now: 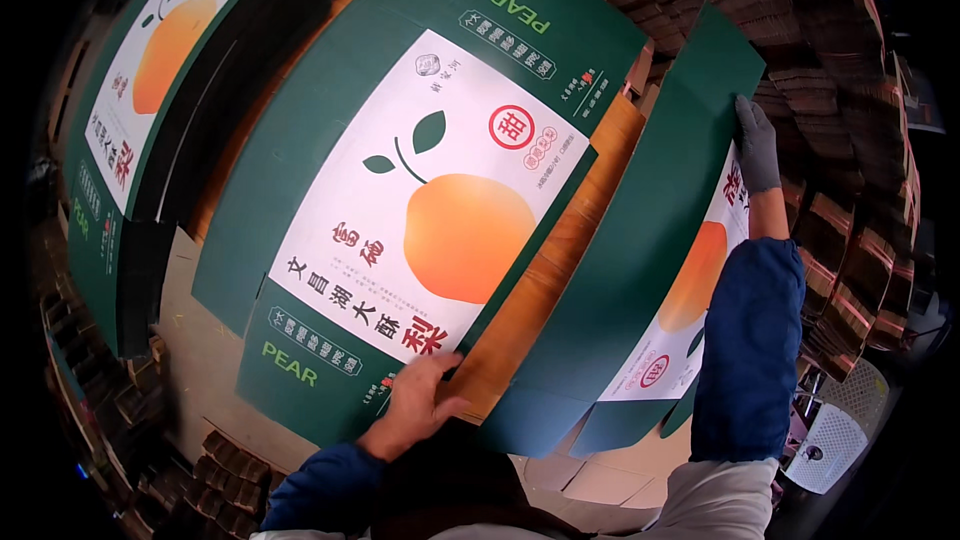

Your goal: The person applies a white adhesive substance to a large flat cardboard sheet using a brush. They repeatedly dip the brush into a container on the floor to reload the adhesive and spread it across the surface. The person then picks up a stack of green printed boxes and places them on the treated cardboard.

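Observation:
A flat green cardboard carton blank (pixel 465 150) with a white panel and an orange pear lies on a wooden surface (pixel 545 285) in front of me. My left hand (pixel 415 405), bare, rests at its near right corner, thumb and fingers apart. To the right, a second matching carton blank (pixel 640 200) stands tilted, its printed side partly turned away. My right hand (pixel 757 148), in a grey glove, grips this blank by its right edge; some of its fingers are hidden. Both arms wear dark blue sleeves.
A thick stack of the same printed blanks (pixel 150 110) stands at the left. Bundles of brown cardboard (pixel 790 50) are piled at the back right, more cardboard (pixel 235 485) at the lower left. A white perforated plastic piece (pixel 830 450) is at the lower right.

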The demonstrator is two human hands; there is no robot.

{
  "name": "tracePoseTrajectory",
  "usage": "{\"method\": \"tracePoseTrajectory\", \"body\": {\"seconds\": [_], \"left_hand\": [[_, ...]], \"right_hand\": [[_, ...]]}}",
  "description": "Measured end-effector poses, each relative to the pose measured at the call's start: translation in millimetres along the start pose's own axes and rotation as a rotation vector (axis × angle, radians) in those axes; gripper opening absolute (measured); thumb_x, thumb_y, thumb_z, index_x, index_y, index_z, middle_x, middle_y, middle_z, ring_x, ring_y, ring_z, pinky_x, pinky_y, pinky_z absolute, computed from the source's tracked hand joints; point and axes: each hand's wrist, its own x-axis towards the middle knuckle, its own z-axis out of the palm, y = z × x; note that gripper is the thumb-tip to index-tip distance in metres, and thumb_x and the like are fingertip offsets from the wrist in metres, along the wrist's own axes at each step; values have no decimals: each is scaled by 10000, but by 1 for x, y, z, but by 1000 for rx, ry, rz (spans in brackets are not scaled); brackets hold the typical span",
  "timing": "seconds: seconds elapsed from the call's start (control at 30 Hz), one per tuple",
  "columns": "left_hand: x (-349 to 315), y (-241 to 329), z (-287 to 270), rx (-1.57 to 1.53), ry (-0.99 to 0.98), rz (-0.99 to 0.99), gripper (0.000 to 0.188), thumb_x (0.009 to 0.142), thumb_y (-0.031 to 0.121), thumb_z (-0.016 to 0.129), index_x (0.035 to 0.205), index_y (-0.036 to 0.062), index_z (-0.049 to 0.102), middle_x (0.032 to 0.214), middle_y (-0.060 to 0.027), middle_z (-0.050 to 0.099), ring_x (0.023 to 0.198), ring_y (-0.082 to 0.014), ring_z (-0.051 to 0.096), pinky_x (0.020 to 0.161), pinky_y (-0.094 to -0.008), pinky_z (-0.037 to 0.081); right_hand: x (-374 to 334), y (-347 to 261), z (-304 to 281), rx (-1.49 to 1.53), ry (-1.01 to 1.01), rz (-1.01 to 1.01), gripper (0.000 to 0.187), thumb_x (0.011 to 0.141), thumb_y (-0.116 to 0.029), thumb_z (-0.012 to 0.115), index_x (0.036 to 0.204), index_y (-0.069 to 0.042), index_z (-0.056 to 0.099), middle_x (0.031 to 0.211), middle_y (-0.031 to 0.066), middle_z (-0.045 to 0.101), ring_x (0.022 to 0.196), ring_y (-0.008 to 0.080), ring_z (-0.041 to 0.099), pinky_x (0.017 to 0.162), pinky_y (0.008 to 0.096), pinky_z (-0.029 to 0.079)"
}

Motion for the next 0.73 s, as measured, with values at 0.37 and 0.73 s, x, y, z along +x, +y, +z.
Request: {"method": "tracePoseTrajectory", "body": {"seconds": [0.37,0.73], "left_hand": [[-28,23,40,-488,-149,-531,171,912,127,689,943,-27,622,819,-131,685,721,-112,627,653,-282,508],[-32,28,9,-91,-50,-525,160,896,125,694,862,16,581,656,-137,605,556,-258,601,535,-379,461]], "right_hand": [[-4,72,16,-188,52,43,376,977,-334,584,1042,29,660,895,53,652,812,136,569,770,267,447],[-49,158,32,-703,-140,-338,338,1004,-290,515,1197,-20,582,1089,148,651,980,217,635,878,326,494]]}}
